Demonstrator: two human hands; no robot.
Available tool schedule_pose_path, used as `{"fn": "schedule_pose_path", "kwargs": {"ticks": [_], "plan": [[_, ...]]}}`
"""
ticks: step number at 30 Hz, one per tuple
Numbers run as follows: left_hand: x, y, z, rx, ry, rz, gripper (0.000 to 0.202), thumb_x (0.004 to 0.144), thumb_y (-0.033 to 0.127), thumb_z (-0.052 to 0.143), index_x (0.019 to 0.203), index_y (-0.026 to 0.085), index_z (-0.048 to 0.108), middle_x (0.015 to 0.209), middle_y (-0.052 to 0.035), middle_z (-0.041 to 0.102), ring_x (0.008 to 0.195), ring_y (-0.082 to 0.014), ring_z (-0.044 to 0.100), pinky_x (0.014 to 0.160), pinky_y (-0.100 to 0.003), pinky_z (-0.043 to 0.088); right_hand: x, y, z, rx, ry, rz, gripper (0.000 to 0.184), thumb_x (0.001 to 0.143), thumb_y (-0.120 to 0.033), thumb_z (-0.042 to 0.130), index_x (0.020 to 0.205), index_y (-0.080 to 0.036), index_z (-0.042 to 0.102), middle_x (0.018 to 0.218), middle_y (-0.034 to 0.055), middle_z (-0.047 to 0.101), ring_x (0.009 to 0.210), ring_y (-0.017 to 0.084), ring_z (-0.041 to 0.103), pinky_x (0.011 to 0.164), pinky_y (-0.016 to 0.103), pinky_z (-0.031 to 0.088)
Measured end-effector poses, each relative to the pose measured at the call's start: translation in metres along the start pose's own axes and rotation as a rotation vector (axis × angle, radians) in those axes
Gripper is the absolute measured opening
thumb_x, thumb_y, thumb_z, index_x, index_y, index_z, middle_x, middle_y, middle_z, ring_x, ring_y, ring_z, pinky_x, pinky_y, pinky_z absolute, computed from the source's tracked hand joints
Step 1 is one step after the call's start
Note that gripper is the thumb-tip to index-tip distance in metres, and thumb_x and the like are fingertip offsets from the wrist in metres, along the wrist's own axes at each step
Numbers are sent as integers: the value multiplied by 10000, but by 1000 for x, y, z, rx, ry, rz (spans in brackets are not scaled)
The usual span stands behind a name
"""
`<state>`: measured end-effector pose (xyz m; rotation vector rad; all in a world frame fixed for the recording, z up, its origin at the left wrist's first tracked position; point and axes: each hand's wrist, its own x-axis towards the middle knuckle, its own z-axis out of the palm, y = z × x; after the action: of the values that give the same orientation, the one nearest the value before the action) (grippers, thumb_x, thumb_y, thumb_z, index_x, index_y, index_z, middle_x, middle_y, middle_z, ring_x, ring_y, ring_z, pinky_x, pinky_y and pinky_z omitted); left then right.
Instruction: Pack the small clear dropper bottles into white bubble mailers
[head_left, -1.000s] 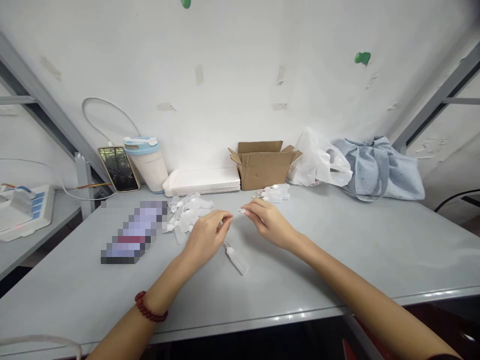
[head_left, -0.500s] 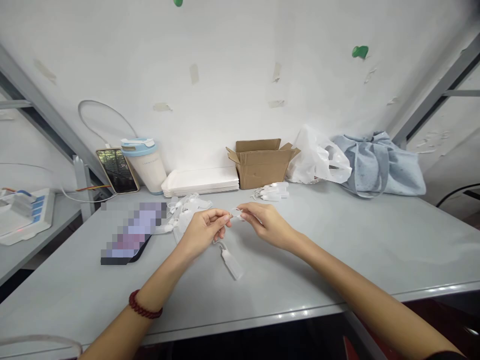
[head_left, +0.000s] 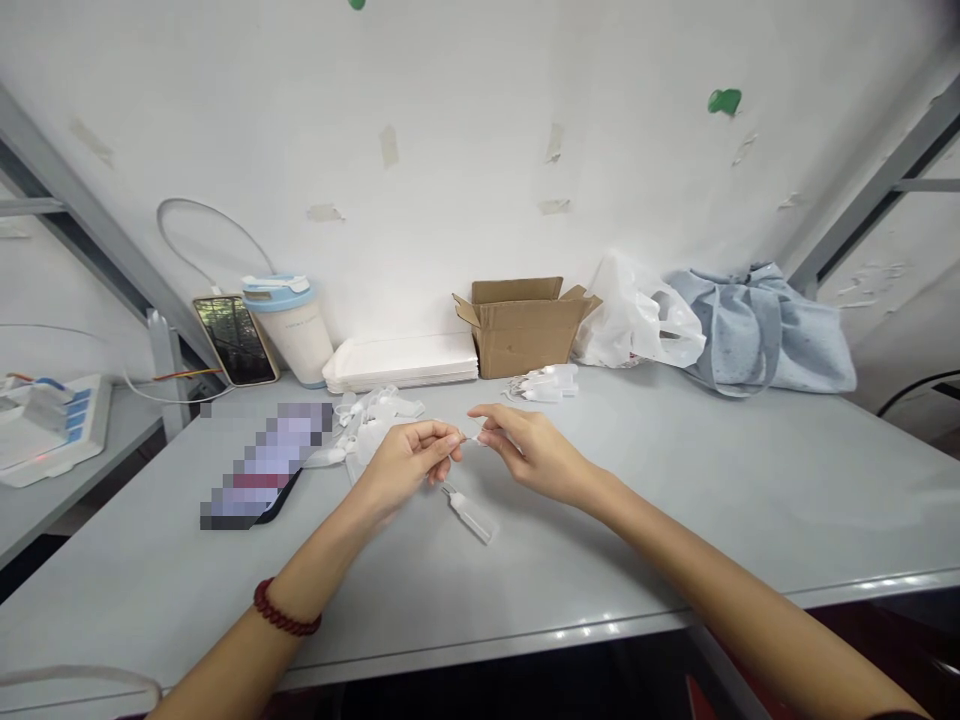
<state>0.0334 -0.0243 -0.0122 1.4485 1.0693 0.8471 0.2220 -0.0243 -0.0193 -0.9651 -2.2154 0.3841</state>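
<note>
Since the earliest frame the two hands' fingertips have drawn closer, mid-frame. The left hand (head_left: 411,457) pinches a thin strand (head_left: 467,438); the right hand (head_left: 538,448) pinches a small white tip (head_left: 475,438) facing it. Just below, nearer the left hand, is a small bottle (head_left: 472,517), neck toward those fingers, long axis slanting to lower right; whether it touches the bench (head_left: 600,580) is unclear.

One small white piece (head_left: 474,438) with a thin tip, detail indistinct, between the fingertips of left hand (head_left: 412,460) and right hand (head_left: 529,446). One slim, translucent white plastic container (head_left: 472,518), slanted, narrow end upper left, just below the left hand.
</note>
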Motion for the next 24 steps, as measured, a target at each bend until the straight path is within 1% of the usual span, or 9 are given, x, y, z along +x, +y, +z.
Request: {"fn": "schedule_pose_path", "kwargs": {"ticks": [4,7,9,11,16,19,24], "plan": [[0,1,1,106,8,0,231,741,373,577,683,150,586,584,16,555,459,-76,424,476,-225,356,-1,-2,2,-45,-44,-15,279,894,-167,406,1167,-143,456,863,109,642,774,196,601,632,300,456],[0,-3,2,162,7,13,231,734,379,571,688,153,593,611,8,570,459,-79,426,481,-231,357,-2,-3,4,-61,-79,-7,293,894,-157,408,1186,-146,425,860,112,637,746,188,598,627,299,462],[0,-6,1,186,3,20,237,737,383,562,690,153,595,606,6,567,458,-82,426,484,-233,359,-3,-3,6,-74,-91,-5,301,887,-144,416,1188,-136,412,853,116,635,770,196,602,638,304,468],[0,-7,1,196,1,20,242,738,385,559,683,151,592,597,6,562,454,-83,425,480,-233,360,-3,-2,9,-75,-98,-2,306,881,-132,423,1186,-130,404,872,125,634,811,204,609,648,305,474],[-1,-5,2,194,11,17,238,735,370,564,648,149,588,567,13,556,439,-74,422,472,-224,366,-5,2,15,-58,-90,10,312,885,-142,422,1194,-164,388,960,139,623,900,208,613,682,313,485],[-1,-5,2,208,19,19,241,732,373,565,652,148,595,561,10,560,435,-75,428,470,-228,379,-6,4,18,-70,-99,19,321,884,-142,424,1202,-160,386,946,140,622,894,211,613,683,316,485],[-1,-8,4,217,7,31,230,729,370,547,698,146,589,614,-11,589,434,-83,443,469,-247,401,-8,5,21,-64,-99,23,312,877,-126,426,1186,-166,409,902,119,625,830,195,617,664,303,478]]}}
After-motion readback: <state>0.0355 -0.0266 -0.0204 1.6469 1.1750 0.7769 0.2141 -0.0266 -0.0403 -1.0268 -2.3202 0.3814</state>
